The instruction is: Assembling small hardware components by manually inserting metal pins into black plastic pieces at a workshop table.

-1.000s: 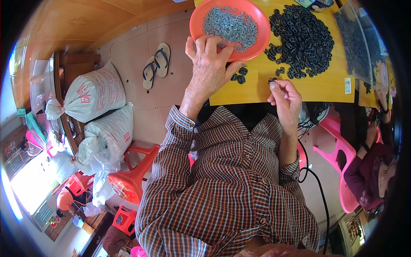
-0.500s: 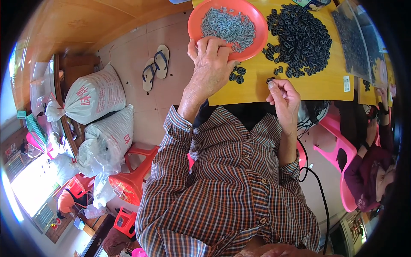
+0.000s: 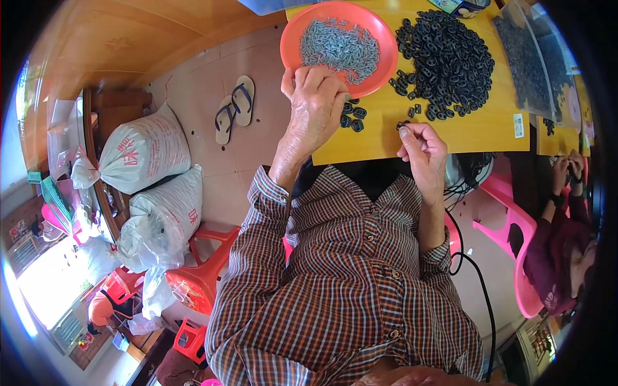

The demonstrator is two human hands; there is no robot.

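Observation:
My left hand [image 3: 315,96] lies over the near rim of a coral-red plastic plate [image 3: 385,48]. Its fingers are curled and closed at the lower edge of a heap of small grey metal screws [image 3: 339,48]. The fingertips are hidden, so I cannot make out what they hold. Closer to the table's front edge, my right hand [image 3: 425,151] pinches a small black plastic part [image 3: 403,124] between thumb and fingers. Between the hands lie several loose black parts [image 3: 353,116], partly covered by the left hand. A large pile of similar black parts [image 3: 450,64] spreads right of the plate.
The yellow tabletop [image 3: 367,149] ends just in front of my body. Clear plastic bins [image 3: 524,58] with black parts stand at the right. White sacks [image 3: 151,151] and flip-flops [image 3: 235,109] are on the left. Another person's hands [image 3: 566,170] work at far right.
The view has shifted slightly. My left hand stays at the plate's rim, and my right hand still pinches the black part. At far right, the other person's hands have come together.

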